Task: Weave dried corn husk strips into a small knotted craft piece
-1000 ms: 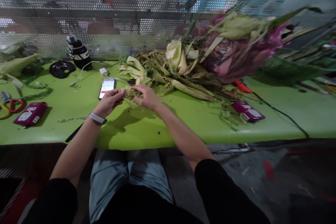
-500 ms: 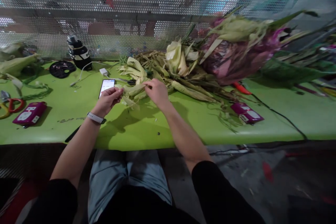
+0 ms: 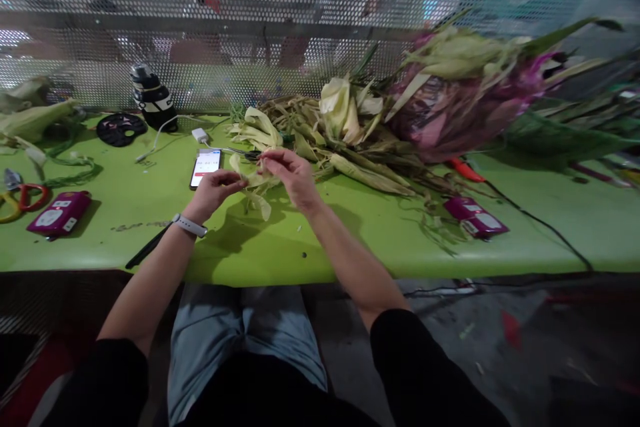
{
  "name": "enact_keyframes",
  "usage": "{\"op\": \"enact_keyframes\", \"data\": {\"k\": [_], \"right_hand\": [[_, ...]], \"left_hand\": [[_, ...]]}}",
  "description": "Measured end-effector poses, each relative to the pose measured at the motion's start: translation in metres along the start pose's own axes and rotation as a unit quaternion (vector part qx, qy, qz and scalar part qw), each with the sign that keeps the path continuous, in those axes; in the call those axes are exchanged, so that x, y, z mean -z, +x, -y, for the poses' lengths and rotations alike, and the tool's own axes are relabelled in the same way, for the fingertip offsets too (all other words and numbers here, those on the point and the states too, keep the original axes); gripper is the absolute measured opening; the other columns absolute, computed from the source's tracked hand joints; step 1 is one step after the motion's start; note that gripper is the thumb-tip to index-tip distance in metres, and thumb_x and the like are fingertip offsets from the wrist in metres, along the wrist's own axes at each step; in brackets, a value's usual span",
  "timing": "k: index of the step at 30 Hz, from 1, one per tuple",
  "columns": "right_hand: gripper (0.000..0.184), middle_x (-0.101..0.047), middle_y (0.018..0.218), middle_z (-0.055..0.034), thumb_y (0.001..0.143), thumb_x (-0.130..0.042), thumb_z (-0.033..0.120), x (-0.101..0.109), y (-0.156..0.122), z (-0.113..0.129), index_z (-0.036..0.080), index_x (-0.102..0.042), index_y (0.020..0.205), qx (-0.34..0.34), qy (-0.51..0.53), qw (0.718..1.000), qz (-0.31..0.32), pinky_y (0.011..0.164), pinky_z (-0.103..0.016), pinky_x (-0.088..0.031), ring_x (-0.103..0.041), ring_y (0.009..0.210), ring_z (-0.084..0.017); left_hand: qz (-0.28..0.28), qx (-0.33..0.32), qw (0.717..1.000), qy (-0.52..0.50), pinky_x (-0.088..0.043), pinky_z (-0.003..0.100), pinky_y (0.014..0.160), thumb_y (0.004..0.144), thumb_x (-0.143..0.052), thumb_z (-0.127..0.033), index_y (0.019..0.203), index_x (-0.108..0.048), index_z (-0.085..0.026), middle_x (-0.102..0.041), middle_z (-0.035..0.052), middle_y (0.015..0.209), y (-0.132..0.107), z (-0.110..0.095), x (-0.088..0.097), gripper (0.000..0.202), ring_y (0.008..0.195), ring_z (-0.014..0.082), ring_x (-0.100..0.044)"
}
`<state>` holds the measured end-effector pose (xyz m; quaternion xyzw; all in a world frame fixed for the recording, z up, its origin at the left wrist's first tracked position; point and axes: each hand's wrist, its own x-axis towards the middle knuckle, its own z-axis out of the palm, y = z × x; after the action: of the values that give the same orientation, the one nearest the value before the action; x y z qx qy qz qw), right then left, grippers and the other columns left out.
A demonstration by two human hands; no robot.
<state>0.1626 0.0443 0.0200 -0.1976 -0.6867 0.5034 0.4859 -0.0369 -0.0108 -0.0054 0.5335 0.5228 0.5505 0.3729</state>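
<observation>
Both my hands hold a small bundle of pale corn husk strips (image 3: 253,185) just above the green table (image 3: 350,240). My left hand (image 3: 216,191) pinches its left end, and a white watch sits on that wrist. Fingers of my right hand (image 3: 293,175) are closed on the upper right part of the bundle. One husk strip hangs down toward the table between them. A phone (image 3: 205,167) with a lit screen lies just behind my left hand.
A big heap of husks and leaves (image 3: 340,133) lies behind my hands, with a purple-green bundle (image 3: 465,93) at right. Magenta devices (image 3: 59,212) (image 3: 475,216), scissors (image 3: 23,197), a black bottle (image 3: 153,99), a black disc (image 3: 120,129) and cables lie around. Perforated metal screen behind.
My right hand came back from the husk heap toward my left hand, and the husk bundle is lifted slightly off the table with a strip now dangling.
</observation>
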Motion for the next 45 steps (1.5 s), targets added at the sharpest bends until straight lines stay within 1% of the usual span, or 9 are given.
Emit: {"op": "enact_keyframes", "data": {"k": [3,5,10,15,23,27,33,37,45], "right_hand": [[0.045,-0.073,0.095,-0.0041,0.084,-0.068,0.038,-0.008,-0.003,-0.003,0.021,-0.056,0.123,-0.041,0.008,0.997,0.062,0.078,-0.033,-0.059,-0.069,0.080,-0.015],[0.038,-0.073,0.090,-0.0039,0.083,-0.070,0.036,-0.011,-0.004,-0.006,0.019,-0.060,0.116,-0.053,-0.024,0.995,0.079,0.077,-0.033,-0.058,-0.069,0.079,-0.015],[0.017,-0.072,0.089,-0.0056,0.084,-0.069,0.032,-0.014,-0.007,-0.012,0.017,-0.074,0.091,0.018,-0.150,0.987,0.048,0.080,-0.032,-0.055,-0.067,0.081,-0.016],[0.017,-0.071,0.094,-0.0072,0.088,-0.065,0.025,-0.012,-0.007,-0.016,0.019,-0.076,0.099,0.050,-0.230,0.969,0.069,0.081,-0.034,-0.053,-0.066,0.085,-0.017],[0.018,-0.069,0.100,-0.0097,0.093,-0.056,0.023,-0.014,-0.007,-0.018,0.016,-0.067,0.106,0.103,-0.347,0.929,0.078,0.084,-0.035,-0.050,-0.063,0.089,-0.019],[0.016,-0.068,0.099,-0.0084,0.094,-0.055,0.023,-0.012,-0.007,-0.019,0.018,-0.065,0.105,0.115,-0.360,0.922,0.086,0.083,-0.033,-0.049,-0.062,0.090,-0.019],[0.022,-0.069,0.095,-0.0084,0.091,-0.056,0.016,-0.011,-0.006,-0.019,0.017,-0.064,0.112,0.116,-0.377,0.916,0.070,0.083,-0.033,-0.049,-0.064,0.090,-0.020],[0.028,-0.071,0.098,-0.0092,0.093,-0.055,0.016,-0.007,-0.004,-0.018,0.018,-0.063,0.121,0.141,-0.401,0.900,0.099,0.088,-0.037,-0.048,-0.064,0.094,-0.021],[0.035,-0.070,0.099,-0.0088,0.097,-0.051,0.018,-0.005,-0.001,-0.022,0.021,-0.059,0.130,0.157,-0.400,0.898,0.095,0.089,-0.041,-0.049,-0.062,0.094,-0.022]], "left_hand": [[0.005,0.016,1.000,-0.019,-0.050,0.027,0.068,0.055,-0.090,-0.035,0.086,-0.069,-0.014,-0.069,0.0007,0.073,0.001,0.004,0.000,0.043,0.067,0.0107,-0.061],[-0.001,0.020,1.000,-0.019,-0.050,0.026,0.066,0.054,-0.091,-0.032,0.086,-0.065,-0.014,-0.068,0.0000,0.072,0.000,0.003,-0.001,0.045,0.065,0.0101,-0.061],[0.003,0.037,0.999,-0.026,-0.053,0.027,0.067,0.054,-0.090,-0.026,0.081,-0.061,-0.013,-0.068,0.0007,0.071,-0.001,0.000,-0.001,0.041,0.065,0.0099,-0.063],[0.034,0.068,0.995,-0.068,-0.055,0.031,0.075,0.055,-0.088,-0.023,0.083,-0.065,-0.011,-0.071,0.0028,0.076,-0.003,-0.002,-0.002,0.038,0.069,0.0112,-0.066],[0.038,0.098,0.989,-0.103,-0.057,0.035,0.083,0.063,-0.080,-0.016,0.085,-0.068,-0.011,-0.073,0.0052,0.080,-0.009,-0.014,-0.007,0.025,0.073,0.0133,-0.069],[0.034,0.105,0.987,-0.116,-0.058,0.035,0.082,0.067,-0.076,-0.018,0.081,-0.070,-0.011,-0.073,0.0054,0.079,-0.008,-0.014,-0.006,0.017,0.070,0.0132,-0.070],[0.053,0.120,0.985,-0.114,-0.059,0.036,0.082,0.064,-0.086,-0.027,0.087,-0.073,-0.012,-0.074,0.0070,0.083,-0.007,-0.010,-0.001,0.030,0.073,0.0146,-0.071],[0.063,0.134,0.983,-0.107,-0.058,0.037,0.084,0.065,-0.087,-0.027,0.088,-0.072,-0.012,-0.075,0.0078,0.085,-0.007,-0.013,-0.001,0.031,0.076,0.0153,-0.071],[0.027,0.138,0.984,-0.112,-0.059,0.036,0.080,0.066,-0.085,-0.021,0.084,-0.068,-0.012,-0.075,0.0070,0.082,-0.005,-0.010,0.000,0.025,0.074,0.0161,-0.072]]}}
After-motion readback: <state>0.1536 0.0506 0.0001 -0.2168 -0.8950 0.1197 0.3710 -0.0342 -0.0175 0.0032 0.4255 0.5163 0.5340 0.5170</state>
